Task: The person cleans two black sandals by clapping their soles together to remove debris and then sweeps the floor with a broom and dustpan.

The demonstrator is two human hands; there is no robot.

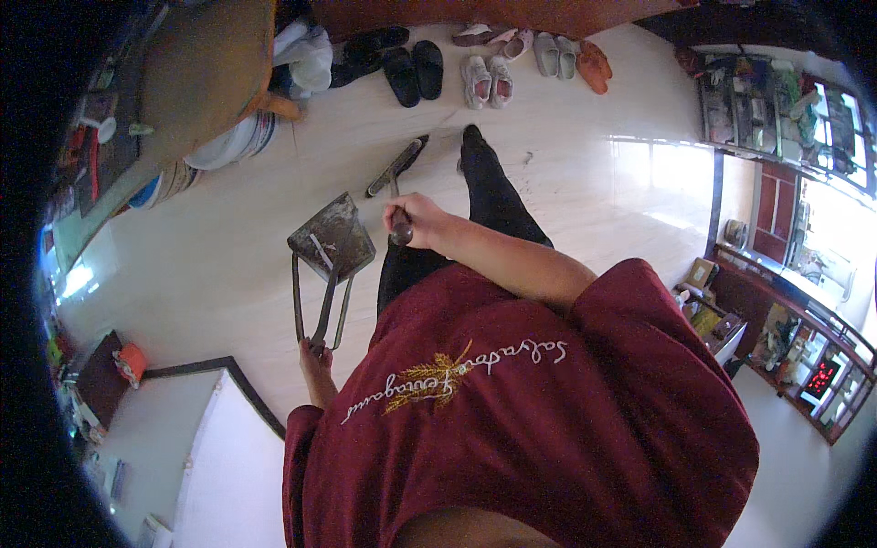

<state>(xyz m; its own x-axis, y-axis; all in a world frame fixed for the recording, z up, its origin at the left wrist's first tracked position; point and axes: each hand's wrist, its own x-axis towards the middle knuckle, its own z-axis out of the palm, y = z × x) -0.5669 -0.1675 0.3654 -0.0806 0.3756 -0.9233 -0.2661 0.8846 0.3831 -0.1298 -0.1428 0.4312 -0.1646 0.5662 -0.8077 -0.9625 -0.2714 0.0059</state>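
Maroon and loose, the person's shirt [548, 402] lies nearest the camera, an arm coming out on each side. The right hand [422, 221] has its fingers wrapped around the top end of a broom [398, 166], whose dark, narrow head is farther out, to the left of the forward foot [472, 137]. The left hand [316, 358] is closed around the upper part of the handle of a dustpan [352, 239]; its worn grey pan is left of the broom, near the head but apart from it, and bears a pale strip [322, 248], perhaps loose litter. Whether pan or broom head rests on the floor [219, 247] cannot be told from this angle. If the left wrist rolled, the pan could tip and the strip slide off it. Because the right hand holds only the broom's end, a knock on the head could twist it in the fist. That head is near the foot, so a wide stroke might catch the toe. Dark specks [528, 157] beyond the leg could be missed or trodden on, since the leg stands between them and the broom. Too hard a flick could scatter dust among the white sneakers [477, 82] and black slippers [428, 70].
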